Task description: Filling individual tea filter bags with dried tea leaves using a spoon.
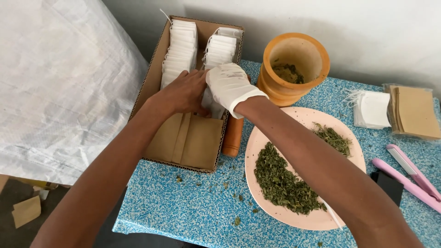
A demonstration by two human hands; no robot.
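Observation:
A cardboard box [151, 78] at the table's left holds two rows of white tea bags [180, 50] and brown paper envelopes [188, 140] at its near end. My left hand [181, 94], bare, lies inside the box between the rows, fingers against the bags. My right hand [229, 85], in a white glove, reaches into the box on the right row of tea bags [222, 48] and presses on them. Whether either hand grips a bag is hidden.
A wooden mortar [294, 64] with green herb stands behind a pink plate [351, 158] of dried leaves. A wooden pestle [233, 138] lies beside the box. A pink hair straightener [409, 177], loose white bags [372, 108] and brown envelopes [415, 112] lie right. A white sack [59, 78] stands left.

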